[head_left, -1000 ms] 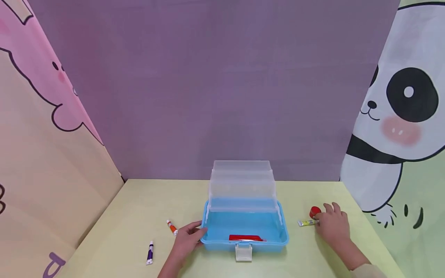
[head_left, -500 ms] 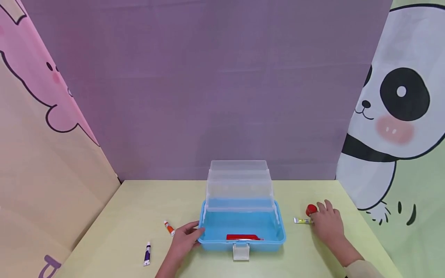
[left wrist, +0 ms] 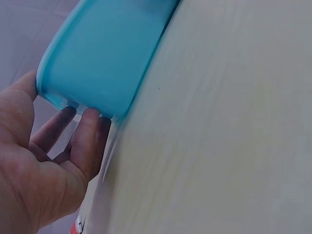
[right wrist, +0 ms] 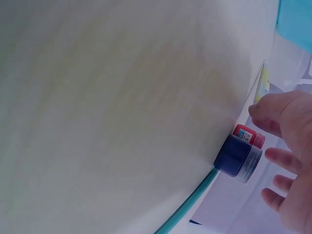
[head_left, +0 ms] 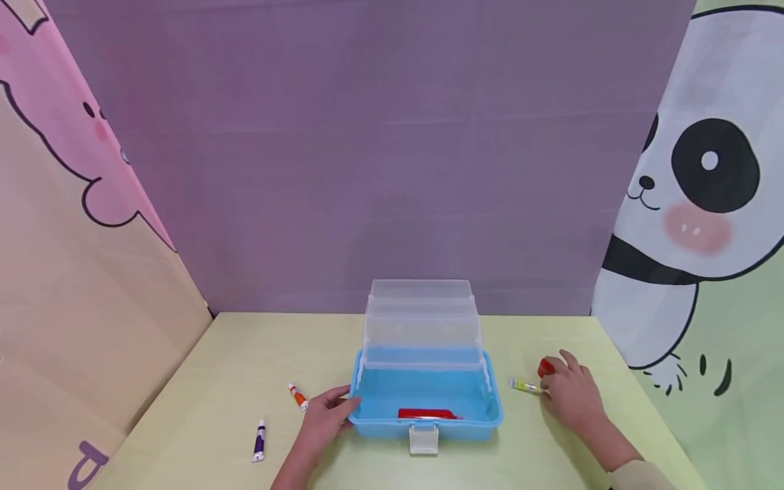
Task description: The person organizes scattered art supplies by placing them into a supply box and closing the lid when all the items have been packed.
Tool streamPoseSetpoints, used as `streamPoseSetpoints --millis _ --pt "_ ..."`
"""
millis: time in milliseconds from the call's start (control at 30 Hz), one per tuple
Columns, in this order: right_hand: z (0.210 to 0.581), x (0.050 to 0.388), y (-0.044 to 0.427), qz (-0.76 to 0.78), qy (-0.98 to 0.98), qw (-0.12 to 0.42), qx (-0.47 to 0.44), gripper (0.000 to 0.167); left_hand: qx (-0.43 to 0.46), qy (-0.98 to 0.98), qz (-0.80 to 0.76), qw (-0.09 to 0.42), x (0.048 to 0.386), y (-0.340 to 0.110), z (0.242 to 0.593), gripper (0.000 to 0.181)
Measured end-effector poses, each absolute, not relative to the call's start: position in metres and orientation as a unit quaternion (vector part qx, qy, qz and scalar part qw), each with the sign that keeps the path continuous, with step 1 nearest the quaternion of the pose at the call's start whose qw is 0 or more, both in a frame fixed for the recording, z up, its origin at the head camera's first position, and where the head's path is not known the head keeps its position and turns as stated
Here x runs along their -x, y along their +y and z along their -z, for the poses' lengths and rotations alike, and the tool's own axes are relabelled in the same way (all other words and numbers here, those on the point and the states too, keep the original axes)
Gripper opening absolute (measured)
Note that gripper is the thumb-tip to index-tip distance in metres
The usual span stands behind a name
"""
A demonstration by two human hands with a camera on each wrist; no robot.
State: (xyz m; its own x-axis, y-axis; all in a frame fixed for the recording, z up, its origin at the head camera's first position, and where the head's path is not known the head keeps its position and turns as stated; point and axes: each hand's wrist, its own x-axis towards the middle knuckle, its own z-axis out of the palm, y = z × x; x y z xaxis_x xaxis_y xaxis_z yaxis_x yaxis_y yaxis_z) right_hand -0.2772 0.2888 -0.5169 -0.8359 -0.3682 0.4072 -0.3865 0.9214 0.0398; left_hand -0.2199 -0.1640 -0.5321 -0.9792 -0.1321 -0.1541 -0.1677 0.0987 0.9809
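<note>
A light blue plastic box (head_left: 380, 431) stands on the table with its clear lid (head_left: 422, 306) raised. My left hand (head_left: 322, 416) grips the box's left end. In the left wrist view, its thumb lies at the rim and its fingers against the end wall (left wrist: 112, 63). Inside the box lies a red tube-like item (head_left: 424, 414). To the right, my right hand (head_left: 572, 393) pinches one end of a small yellow paint tube (head_left: 523, 386) between thumb and forefinger. Just beyond that hand is a red jar (head_left: 545, 368), partly hidden by the fingers.
An orange paint tube (head_left: 297, 397) and a purple one (head_left: 259, 441) lie left of the box. In the right wrist view, a dark blue jar (right wrist: 234, 155) stands by the red one, near a teal stick (right wrist: 187, 207). Behind the table hangs a purple backdrop (head_left: 367, 170).
The yellow tube has shifted left toward the box along with my right hand, and stands off from the red jar more. My left hand keeps its hold on the box.
</note>
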Motion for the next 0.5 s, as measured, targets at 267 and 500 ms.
streamPoseSetpoints --millis 267,500 --pt "0.5085 0.2740 0.2870 -0.039 -0.940 0.261 -0.215 0.007 0.101 0.737 -0.669 0.003 0.2196 -0.1653 0.5297 0.049" --pt "0.5092 0.2685 0.2891 -0.063 -0.929 0.297 -0.214 0.008 0.101 0.737 -0.668 0.007 0.2197 -0.1638 0.5326 0.049"
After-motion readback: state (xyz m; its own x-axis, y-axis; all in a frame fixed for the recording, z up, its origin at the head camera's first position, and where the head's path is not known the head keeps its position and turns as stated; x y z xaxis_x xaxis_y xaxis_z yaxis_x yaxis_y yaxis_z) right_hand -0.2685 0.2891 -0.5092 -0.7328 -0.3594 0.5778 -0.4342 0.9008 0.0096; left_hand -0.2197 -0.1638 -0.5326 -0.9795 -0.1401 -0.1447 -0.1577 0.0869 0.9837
